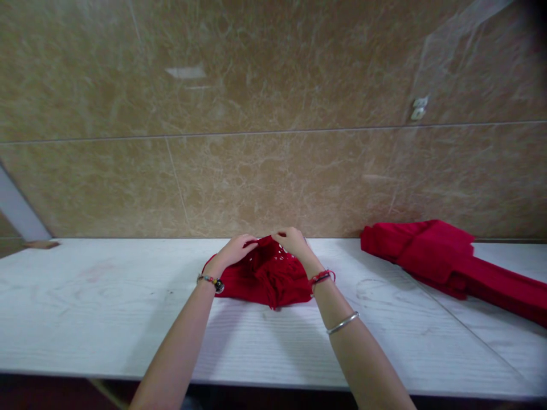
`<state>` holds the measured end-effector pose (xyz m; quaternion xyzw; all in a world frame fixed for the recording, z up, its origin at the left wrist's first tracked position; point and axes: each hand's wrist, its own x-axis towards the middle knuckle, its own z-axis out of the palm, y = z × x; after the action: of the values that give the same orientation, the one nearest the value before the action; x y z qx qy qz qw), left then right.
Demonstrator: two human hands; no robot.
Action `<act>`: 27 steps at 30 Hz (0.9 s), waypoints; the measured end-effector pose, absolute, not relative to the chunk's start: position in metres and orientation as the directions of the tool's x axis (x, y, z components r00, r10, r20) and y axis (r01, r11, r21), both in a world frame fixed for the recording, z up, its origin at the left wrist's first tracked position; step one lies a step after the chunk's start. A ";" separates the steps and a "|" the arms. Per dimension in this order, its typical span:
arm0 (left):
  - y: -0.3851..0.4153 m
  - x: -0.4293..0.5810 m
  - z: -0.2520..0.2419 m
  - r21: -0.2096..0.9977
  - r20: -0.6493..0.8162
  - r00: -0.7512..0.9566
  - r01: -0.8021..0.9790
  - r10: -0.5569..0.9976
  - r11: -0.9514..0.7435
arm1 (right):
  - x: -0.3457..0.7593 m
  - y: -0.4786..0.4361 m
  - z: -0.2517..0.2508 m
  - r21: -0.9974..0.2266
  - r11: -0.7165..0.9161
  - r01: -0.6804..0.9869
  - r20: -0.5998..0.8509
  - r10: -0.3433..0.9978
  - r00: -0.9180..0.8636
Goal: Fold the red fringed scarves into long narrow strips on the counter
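Red cloth (265, 280), lying bunched on the tabletop (106, 307) between my wrists: my left hand (234, 250) and right hand (294, 242) are pinching its far edge, fingers curled tight, probably risking the loose folds slipping apart.

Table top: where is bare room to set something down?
Widest bare stretch: table left of the red cloth pinched by left hand and right hand. Narrower gap between it and the folded red fabric. Right end is crowded.

One white table (85, 319), two red cloths: a bunched cloth (265, 279) and a folded cloth (431, 253). The left hand (235, 250) and right hand (294, 242) wear three bracelets (342, 323).
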<state>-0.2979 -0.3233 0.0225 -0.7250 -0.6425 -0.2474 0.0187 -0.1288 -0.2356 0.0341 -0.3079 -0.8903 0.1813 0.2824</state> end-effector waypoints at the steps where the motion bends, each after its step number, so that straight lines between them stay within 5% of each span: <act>1: -0.325 -0.297 0.025 0.305 0.405 0.034 0.937 0.914 -0.170 | -0.127 -0.236 0.037 -0.511 0.749 0.423 0.408 0.644 -0.647; 9: -0.333 -0.281 0.048 0.569 0.486 -0.026 0.768 0.873 -0.294 | -0.105 -0.235 0.060 -0.587 0.772 0.241 0.514 0.587 -0.625; 17: -0.338 -0.267 0.055 0.660 0.356 -0.002 0.708 0.934 -0.250 | -0.084 -0.232 0.062 -0.664 0.722 0.195 0.282 0.483 -0.829; 23: -0.337 -0.259 0.052 0.688 0.303 0.053 0.679 0.952 -0.257 | -0.081 -0.232 0.065 -0.655 0.719 0.233 0.267 0.508 -0.819; 27: -0.336 -0.263 0.053 0.573 0.342 -0.002 0.793 0.940 -0.206 | -0.072 -0.234 0.073 -0.644 0.737 0.207 0.321 0.505 -0.801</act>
<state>-0.2628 -0.3363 0.0531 -0.6980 -0.6207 -0.3405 -0.1076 -0.0723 -0.2336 0.0732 -0.1979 -0.8990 0.3040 0.2455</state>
